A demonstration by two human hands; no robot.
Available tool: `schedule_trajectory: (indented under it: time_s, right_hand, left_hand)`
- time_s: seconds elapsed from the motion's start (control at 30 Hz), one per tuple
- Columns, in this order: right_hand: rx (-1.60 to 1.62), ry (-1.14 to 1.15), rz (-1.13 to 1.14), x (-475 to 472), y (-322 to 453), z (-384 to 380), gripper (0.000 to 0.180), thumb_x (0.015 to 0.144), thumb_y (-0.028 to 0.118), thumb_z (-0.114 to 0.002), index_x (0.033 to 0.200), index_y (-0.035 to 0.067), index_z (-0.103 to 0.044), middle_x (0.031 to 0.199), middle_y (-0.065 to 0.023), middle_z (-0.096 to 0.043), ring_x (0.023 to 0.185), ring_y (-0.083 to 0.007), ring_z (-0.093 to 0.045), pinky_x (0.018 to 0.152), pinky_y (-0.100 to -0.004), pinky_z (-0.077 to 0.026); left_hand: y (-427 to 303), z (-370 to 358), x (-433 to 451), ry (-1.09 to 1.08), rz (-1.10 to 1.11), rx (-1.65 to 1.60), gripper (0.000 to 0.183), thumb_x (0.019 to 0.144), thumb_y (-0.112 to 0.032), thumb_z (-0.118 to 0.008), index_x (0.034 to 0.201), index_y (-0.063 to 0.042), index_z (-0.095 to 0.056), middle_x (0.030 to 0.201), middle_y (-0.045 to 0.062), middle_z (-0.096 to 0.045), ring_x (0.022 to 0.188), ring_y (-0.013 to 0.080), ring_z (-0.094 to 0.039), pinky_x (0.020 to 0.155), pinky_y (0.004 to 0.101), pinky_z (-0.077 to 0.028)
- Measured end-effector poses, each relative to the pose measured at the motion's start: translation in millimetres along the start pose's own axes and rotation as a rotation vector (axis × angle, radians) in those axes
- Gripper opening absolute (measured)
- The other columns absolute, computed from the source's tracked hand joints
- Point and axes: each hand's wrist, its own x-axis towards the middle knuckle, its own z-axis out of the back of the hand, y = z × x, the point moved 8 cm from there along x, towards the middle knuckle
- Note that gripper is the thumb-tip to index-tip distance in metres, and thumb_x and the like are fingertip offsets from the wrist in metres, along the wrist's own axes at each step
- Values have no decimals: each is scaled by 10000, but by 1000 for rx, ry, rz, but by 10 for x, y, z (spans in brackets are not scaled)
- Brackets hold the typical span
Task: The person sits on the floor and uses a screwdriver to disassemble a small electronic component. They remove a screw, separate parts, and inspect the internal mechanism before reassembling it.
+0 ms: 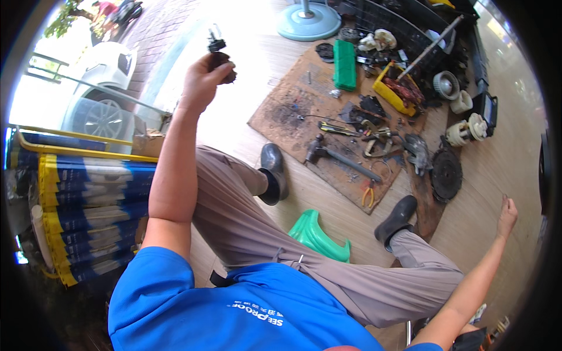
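Observation:
My left hand (203, 81) is raised at the upper left, gripping a small dark part (216, 45) with a clear, pale tip. Glare from the bright floor behind blurs its detail. Far out to the right, my right hand (507, 217) hangs over the floor with its fingers curled together; nothing plain shows in it. Between my boots and beyond lies a stained brown board (281, 112). On it rest a hammer (347, 160), yellow-handled pliers (368, 196), a yellow-and-black utility knife (339, 128) and a green case (344, 66).
A green plastic stool (318, 239) sits between my legs. A yellow container (395, 94) of dark scraps, a grey glove (417, 153) and a black disc (446, 174) lie right. A pale blue round base (308, 22) stands ahead. Stacked blue-and-yellow boxes (99, 206) are left; a white car (103, 83) is outside.

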Motion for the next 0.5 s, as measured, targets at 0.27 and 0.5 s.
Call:
schedule_trajectory:
  time_s: [0.27, 0.5]
  right_hand:
    - [-29, 28, -6, -161, 385, -69, 435, 1033, 277, -643, 759, 24, -419, 696, -20, -285, 676, -110, -310, 571, -326, -302]
    - [-119, 54, 31, -171, 637, -174, 330, 1006, 236, -647, 816, -8, -532, 731, -166, -356, 683, -166, -376, 604, -390, -397]
  left_hand:
    - [243, 249, 65, -102, 290, -627, 230, 1083, -123, -505, 1183, 75, -567, 1117, 191, -669, 1049, 317, -684, 978, 424, -584]
    - [861, 650, 424, 30, 343, -1077, 274, 1061, -88, -546, 1195, 151, -561, 1189, 213, -631, 1142, 302, -632, 1091, 432, -515]
